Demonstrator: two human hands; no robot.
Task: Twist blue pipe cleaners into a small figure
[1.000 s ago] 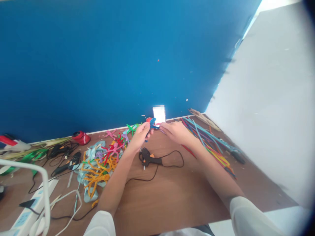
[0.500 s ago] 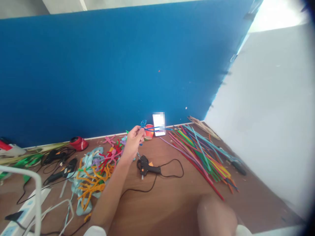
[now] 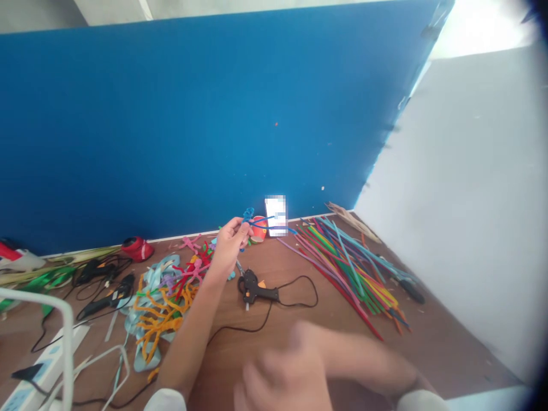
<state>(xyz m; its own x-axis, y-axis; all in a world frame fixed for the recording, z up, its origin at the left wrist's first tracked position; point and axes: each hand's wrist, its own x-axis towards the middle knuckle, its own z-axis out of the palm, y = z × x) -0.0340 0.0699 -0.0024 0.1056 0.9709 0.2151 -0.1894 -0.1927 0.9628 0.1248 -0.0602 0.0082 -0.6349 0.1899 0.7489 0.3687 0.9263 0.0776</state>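
Pinched in my left hand [image 3: 231, 240] is a blue pipe cleaner [image 3: 248, 214], coiled at the top, with two straight ends reaching right in front of a phone [image 3: 276, 220]. My right hand [image 3: 285, 371] is low at the front of the table, smeared by motion, so its fingers are unclear. Between the hands lies a black glue gun [image 3: 256, 290] with its cord looping right. Just behind my left hand stands a red cup [image 3: 258, 228].
A fan of coloured pipe cleaners [image 3: 346, 268] covers the right. Left lie orange pipe cleaner figures [image 3: 165, 319], light blue ribbon [image 3: 145, 357], more glue guns [image 3: 109, 299], a red object [image 3: 137, 249] and a power strip [image 3: 51, 365]. A blue partition [image 3: 214, 131] stands behind.
My right hand has swung in from the lower right toward the front middle. My left hand keeps hold of the blue pipe cleaner, whose two ends now spread further apart.
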